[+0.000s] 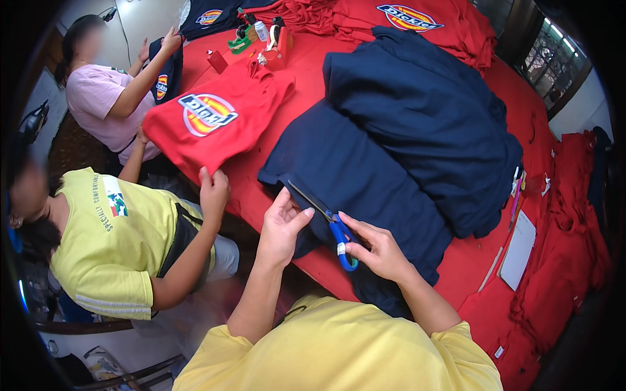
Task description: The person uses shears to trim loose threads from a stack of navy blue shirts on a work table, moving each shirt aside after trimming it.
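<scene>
My right hand grips a pair of scissors by its blue handles. The metal blades point up and to the left, lying close together over dark navy folded fabric. Beside the blades is my left hand, palm turned up, its thumb and fingers apart. Its fingertips are at the near left edge of the navy fabric, close to the scissor tips. I see nothing held in it. A second, larger navy pile lies behind and to the right.
To my left, a person in yellow holds up a red garment; beyond, a person in pink holds dark cloth. A tape dispenser and bottle stand far across. Red garments and a white sheet lie right.
</scene>
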A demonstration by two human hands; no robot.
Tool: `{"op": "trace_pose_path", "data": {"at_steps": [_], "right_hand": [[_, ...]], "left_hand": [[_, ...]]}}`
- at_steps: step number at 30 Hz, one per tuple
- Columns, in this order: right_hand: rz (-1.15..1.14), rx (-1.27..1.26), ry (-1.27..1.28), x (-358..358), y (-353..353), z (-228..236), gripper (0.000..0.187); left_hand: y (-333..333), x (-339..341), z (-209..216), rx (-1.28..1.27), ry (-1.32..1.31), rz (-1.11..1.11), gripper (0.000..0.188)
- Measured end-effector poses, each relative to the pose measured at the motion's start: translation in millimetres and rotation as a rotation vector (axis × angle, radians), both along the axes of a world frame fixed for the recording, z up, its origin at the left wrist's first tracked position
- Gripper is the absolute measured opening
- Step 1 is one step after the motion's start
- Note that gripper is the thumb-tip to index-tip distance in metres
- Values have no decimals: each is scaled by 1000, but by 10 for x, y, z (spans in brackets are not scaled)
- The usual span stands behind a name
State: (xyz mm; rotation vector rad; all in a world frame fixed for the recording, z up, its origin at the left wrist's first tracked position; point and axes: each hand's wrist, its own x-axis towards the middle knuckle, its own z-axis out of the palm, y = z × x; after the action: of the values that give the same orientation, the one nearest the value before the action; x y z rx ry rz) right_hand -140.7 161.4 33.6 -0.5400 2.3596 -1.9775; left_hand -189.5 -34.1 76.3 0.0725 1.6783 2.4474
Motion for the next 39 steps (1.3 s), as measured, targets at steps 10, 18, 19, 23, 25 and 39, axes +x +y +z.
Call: {"op": "trace_pose_path", "data": {"at_steps": [10,18,19,23,25,39], "right_hand": [[16,-49,-54,-64,-18,-48,52],[74,-116,-309,-207,24,39,50],[60,-105,-298,-202,22,5,50],[37,-97,-205,-181,-28,0,51],[15,-91,-53,-217,-55,-19,51],[35,-32,-52,-331,-81,79,53]], "left_hand": [[-155,-221,-110,44,19,-24,37],[-79,-226,7,51,-25,-30,42],[-96,-257,-16,95,-41,-28,41],[-181,-361,-104,15,30,81,34],[-107,-334,-3,-6,58,48,35],[-193,-530,-26,68,38,37,31]]}}
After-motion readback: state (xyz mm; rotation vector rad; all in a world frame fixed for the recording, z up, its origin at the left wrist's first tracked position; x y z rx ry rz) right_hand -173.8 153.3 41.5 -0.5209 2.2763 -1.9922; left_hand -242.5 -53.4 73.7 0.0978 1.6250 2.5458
